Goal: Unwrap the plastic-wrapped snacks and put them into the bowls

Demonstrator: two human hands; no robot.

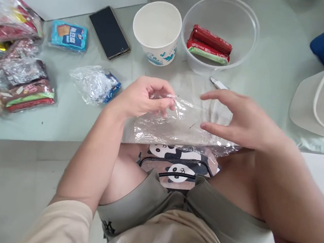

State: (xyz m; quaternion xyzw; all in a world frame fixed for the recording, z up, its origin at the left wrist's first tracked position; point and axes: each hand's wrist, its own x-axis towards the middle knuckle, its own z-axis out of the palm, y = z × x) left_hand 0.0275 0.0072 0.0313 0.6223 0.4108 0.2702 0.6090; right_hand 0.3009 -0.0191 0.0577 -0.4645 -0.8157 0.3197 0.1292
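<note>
A clear plastic bag (163,130) lies crinkled along the front edge of the table. My left hand (144,97) is closed in a pinch on its upper left part. Over the right side of the same plastic, my right hand (246,119) is open, thumb and fingers apart with nothing between them. A cutter knife (218,83) lies just beyond my right fingers, partly covered by them. Past the hands stand a white paper cup (159,28) and a round clear plastic tub (252,37). Several red-wrapped snack bars (210,44) rest in the tub, one partly green.
Left on the table are a dark phone (110,31), a blue snack packet (69,36), a crumpled clear wrapper (87,83) and a pile of bagged snacks (20,77). White containers (310,98) stand at the right edge. A panda-print item (181,176) sits between the knees.
</note>
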